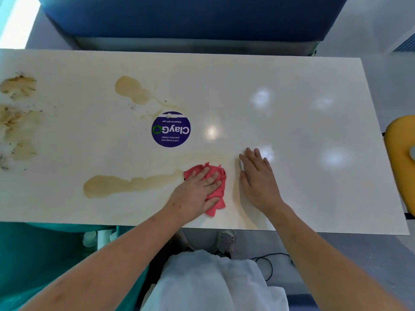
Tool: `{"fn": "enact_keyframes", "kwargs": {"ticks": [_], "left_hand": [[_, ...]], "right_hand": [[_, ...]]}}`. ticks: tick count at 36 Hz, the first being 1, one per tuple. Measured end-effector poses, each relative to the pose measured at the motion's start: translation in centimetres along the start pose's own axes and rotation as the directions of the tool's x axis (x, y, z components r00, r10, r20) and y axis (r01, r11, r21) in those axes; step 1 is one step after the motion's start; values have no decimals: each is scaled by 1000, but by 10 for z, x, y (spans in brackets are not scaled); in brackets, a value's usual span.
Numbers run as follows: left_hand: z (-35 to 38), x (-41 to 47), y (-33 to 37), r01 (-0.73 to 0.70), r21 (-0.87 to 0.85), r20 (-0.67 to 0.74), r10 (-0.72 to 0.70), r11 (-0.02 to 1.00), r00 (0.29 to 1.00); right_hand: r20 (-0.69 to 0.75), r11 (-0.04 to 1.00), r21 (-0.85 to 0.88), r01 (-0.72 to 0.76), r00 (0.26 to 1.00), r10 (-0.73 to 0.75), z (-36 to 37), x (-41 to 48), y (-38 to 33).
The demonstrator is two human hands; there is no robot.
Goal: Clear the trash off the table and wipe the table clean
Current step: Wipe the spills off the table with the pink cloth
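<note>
The surface (292,86) is a long cream-white rectangle, smooth and glossy enough to throw back soft spots of light, with its long axis running from 9 to 3 o'clock. A round purple sticker (171,129) with white lettering lies flat near its middle. Tan, watery spills mark the left half. A long streak (116,186) with a rounded, blob-like end stretches along the near side. A curved puddle (132,89) sits at 11 o'clock of the sticker. Darker, gritty smears (18,108) spread at the far 9 o'clock end.

The cloth (221,176) is pink-red, soft and crumpled into folds. It lies on the surface near the front edge, at 5 o'clock of the sticker, touching the right tip of the long streak. Its long axis runs roughly from 12 to 6 o'clock, and a ragged corner trails toward 6.

The left hand (197,191) lies palm down on the cloth. Its fingers (211,176) are straight, slightly spread and pointing toward 1 o'clock, pressing the fabric flat, with the thumb lying over the cloth's lower part. The right hand (258,176) rests palm down on bare surface just at 3 o'clock of the cloth and does not touch it. Its fingers (253,156) are extended, close together and pointing toward 11 o'clock, holding nothing.

A padded blue bench (193,16) runs along the far side at 12 o'clock. A rounded yellow seat (402,153) shows at 3 o'clock.
</note>
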State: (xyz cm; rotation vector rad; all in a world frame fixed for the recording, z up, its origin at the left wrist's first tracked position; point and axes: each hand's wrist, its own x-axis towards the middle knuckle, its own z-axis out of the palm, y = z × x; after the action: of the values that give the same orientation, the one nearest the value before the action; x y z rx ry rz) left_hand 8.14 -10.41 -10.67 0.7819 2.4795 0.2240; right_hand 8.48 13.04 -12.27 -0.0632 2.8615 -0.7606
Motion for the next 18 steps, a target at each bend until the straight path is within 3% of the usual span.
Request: {"fn": "enact_keyframes", "kwargs": {"ticks": [13, 16, 18], "left_hand": [[-10, -85, -123, 134, -74, -8, -135, 988, 991], [-15, -97, -134, 124, -188, -26, -131, 974, 991], [-19, -109, -140, 112, -382, -114, -167, 917, 979]], "right_hand": [[-59, 992, 75, 99, 994, -95, 68, 28, -131], [-79, 976, 151, 157, 986, -146, 90, 28, -173], [-109, 954, 253, 161, 985, -137, 104, 20, -199]]}}
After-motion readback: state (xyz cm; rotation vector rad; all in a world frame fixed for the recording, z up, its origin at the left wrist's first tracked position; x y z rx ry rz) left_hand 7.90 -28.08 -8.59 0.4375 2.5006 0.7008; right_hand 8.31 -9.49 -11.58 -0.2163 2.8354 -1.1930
